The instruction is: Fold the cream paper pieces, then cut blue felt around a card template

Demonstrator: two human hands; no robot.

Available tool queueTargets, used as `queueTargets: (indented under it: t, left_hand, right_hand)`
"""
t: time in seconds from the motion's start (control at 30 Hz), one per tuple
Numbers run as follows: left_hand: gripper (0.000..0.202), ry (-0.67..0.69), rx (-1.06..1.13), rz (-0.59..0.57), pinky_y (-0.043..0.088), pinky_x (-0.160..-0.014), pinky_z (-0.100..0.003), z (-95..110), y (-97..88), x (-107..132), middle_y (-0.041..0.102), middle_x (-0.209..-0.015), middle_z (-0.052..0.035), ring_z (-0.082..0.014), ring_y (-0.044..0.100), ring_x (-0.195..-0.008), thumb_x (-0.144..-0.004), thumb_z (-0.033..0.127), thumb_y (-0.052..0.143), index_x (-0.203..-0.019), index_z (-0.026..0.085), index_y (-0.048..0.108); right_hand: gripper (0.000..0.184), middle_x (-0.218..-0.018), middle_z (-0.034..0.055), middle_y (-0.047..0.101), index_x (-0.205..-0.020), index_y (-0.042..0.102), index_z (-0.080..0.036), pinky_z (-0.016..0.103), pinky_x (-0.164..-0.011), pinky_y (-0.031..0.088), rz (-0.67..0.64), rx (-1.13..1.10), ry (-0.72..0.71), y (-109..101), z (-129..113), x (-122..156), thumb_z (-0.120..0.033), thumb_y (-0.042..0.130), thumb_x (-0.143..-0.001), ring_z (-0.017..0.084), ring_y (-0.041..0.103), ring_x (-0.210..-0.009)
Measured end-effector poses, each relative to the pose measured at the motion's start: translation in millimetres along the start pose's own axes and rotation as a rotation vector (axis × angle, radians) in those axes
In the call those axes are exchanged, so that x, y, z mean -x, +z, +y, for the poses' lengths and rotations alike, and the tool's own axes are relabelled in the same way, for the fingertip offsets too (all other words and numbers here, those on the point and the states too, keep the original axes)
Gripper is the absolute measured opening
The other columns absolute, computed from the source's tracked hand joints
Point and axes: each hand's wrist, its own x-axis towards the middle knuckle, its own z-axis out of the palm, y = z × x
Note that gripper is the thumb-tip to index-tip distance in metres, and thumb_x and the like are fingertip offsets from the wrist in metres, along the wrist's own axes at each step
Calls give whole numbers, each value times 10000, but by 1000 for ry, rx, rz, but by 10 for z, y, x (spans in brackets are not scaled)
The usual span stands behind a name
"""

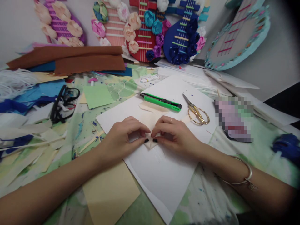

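Note:
My left hand point(124, 136) and my right hand point(172, 132) meet at the middle of the table, fingers curled and thumbs pinched together on a small cream paper piece point(150, 123). The paper lies on a large white sheet point(164, 165). Both hands press it from either side; the part under the fingers is hidden. A green utility knife point(161, 102) lies just beyond my hands, and gold-handled scissors point(195, 111) lie beyond my right hand.
A cream paper sheet point(110, 193) lies under my left forearm. Black glasses point(63, 104) and paper scraps sit at the left, brown felt point(70, 59) at the back. Paper guitars with flowers point(150, 31) lean on the wall. A blurred object point(234, 118) is at right.

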Motion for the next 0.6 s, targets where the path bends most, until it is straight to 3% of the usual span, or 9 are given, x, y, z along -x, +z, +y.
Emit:
queueTargets:
  t: [0.2, 0.33, 0.47, 0.6]
  left_hand:
    - [75, 65, -54, 41, 447, -745, -273, 10, 12, 3, 633, -855, -25, -160, 568, -853, -816, 174, 604, -885, 177, 631]
    - [102, 223, -147, 83, 440, -784, -301, 34, 7, 35, 591, -910, -49, -172, 524, -903, -840, 113, 551, -829, 178, 629]
    - [150, 415, -212, -52, 423, -854, -371, 57, -35, 84, 623, -919, -63, -213, 500, -970, -841, 84, 541, -892, 178, 646]
    - [142, 472, -255, -186, 421, -848, -422, 96, -87, 118, 638, -940, -82, -244, 517, -975, -837, 111, 540, -907, 168, 650]
  right_hand:
    - [206, -830, 28, 568, -885, 730, -203, 265, -695, 400, 12, 25, -63, 8, 13, 21, -87, 575, -814, 115, 540, -753]
    - [229, -818, 25, 563, -897, 735, -216, 279, -703, 392, 8, 68, -79, -4, 0, 27, -82, 569, -813, 119, 538, -747]
    - [227, -815, 20, 560, -885, 734, -227, 289, -719, 386, -2, 83, -68, -11, -1, 28, -81, 575, -813, 122, 544, -759]
    - [212, -824, 21, 571, -894, 732, -229, 281, -715, 388, -2, 88, -69, -12, 11, 36, -99, 583, -819, 120, 542, -762]
